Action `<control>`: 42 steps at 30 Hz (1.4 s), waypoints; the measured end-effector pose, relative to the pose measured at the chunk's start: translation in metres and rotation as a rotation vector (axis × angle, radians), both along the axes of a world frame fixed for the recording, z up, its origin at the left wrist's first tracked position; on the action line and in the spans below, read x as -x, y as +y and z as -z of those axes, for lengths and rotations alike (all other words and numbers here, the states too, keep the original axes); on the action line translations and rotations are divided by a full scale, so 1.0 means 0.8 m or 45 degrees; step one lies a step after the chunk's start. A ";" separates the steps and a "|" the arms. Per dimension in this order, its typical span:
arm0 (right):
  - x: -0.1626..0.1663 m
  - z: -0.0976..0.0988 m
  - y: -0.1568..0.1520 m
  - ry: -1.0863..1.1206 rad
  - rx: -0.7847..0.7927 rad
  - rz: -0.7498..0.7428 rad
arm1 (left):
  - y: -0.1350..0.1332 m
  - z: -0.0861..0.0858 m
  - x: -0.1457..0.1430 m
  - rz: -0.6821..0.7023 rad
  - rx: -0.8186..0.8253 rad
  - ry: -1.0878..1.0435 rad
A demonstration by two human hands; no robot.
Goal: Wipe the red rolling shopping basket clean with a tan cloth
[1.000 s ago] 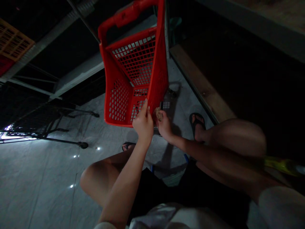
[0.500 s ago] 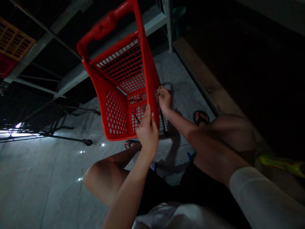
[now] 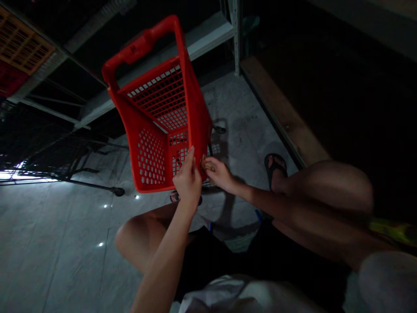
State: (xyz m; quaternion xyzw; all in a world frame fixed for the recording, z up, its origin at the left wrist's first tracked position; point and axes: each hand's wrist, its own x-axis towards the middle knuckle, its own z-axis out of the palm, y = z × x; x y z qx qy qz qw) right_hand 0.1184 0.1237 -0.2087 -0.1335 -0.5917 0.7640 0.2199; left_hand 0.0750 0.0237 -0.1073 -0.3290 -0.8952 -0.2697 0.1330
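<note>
A red plastic shopping basket (image 3: 153, 126) with a perforated body and a red handle is tipped up above my knees. My left hand (image 3: 188, 180) grips its near corner edge, fingers wrapped round the rim. My right hand (image 3: 217, 172) is closed on a small brownish wad (image 3: 206, 164) and presses it against the basket's outer right side near the bottom. I cannot make out what the wad is. I am seated, with bare knees and sandalled feet below the basket.
Grey tiled floor (image 3: 48, 243) lies to the left. A dark wire rack on wheeled legs (image 3: 48, 161) stands at the left. Metal shelving (image 3: 211, 30) runs behind the basket, with orange crates (image 3: 22, 48) at top left. A wooden ledge (image 3: 283, 117) runs along the right.
The basket has shifted left and tilted. My right hand went up along the basket's right side, then came back down to its lower corner beside my left hand.
</note>
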 end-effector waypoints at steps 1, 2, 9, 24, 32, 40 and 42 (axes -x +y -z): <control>-0.005 -0.002 -0.011 0.010 -0.006 -0.038 | -0.006 0.000 0.003 -0.005 0.008 0.021; -0.005 -0.003 -0.016 0.011 -0.021 -0.063 | -0.012 0.001 0.006 -0.006 0.012 0.043; 0.091 -0.012 0.086 -0.040 -0.072 0.466 | -0.033 0.001 -0.003 0.005 0.045 0.120; 0.045 0.017 0.001 -0.162 0.011 -0.071 | -0.060 0.019 0.036 0.111 0.056 0.247; 0.048 0.037 0.030 -0.089 -0.132 0.107 | -0.033 0.016 0.056 0.137 -0.034 0.156; 0.117 0.057 0.119 -0.227 0.036 0.662 | -0.057 0.013 0.028 0.252 -0.091 0.190; 0.125 0.063 0.116 -0.248 0.158 0.621 | -0.063 0.012 0.025 0.259 -0.089 0.193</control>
